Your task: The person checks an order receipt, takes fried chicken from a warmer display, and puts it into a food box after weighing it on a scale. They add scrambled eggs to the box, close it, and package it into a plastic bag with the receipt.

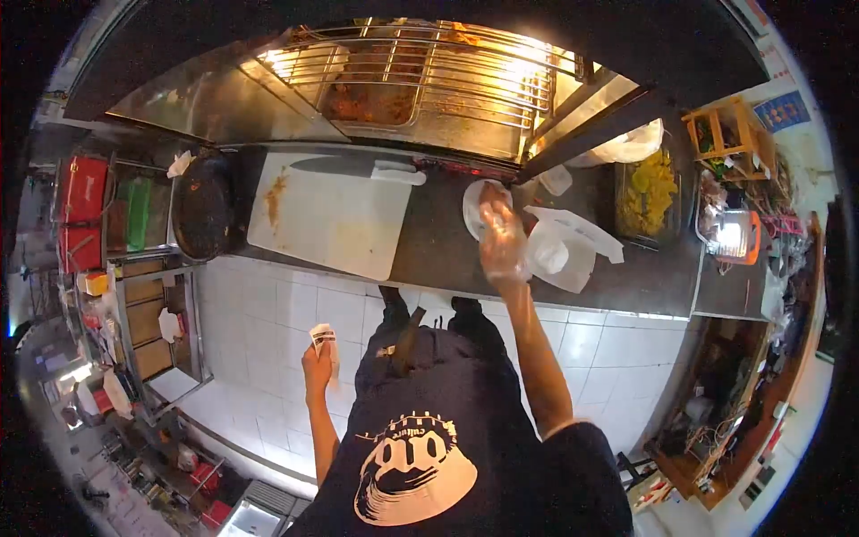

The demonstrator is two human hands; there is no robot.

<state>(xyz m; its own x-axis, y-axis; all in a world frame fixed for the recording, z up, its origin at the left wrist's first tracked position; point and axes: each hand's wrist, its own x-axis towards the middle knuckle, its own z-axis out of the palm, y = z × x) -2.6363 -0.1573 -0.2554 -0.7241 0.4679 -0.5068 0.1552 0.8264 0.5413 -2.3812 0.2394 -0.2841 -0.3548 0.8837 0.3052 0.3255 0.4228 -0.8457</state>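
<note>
My left hand (317,362) is closed around a small folded slip of printed paper (323,336), held low over the floor beside my body. A clear, shiny plastic glove covers my right hand (503,243), which reaches over a round white bowl (472,213) on the dark counter. Its fingers point into the bowl and look smeared, so their grip is unclear. Beside that hand lies an open white takeaway box (586,237) with a round white lidded cup (548,257). To the left, a large knife (349,167) rests along the back of a white cutting board (344,228).
A lit warming cabinet with a wire rack (447,67) and a food tray (371,98) stands behind the counter. A container of yellow food (650,192) is at the right. A round black pan (206,204) sits left of the board, and red boxes (83,190) stand farther left.
</note>
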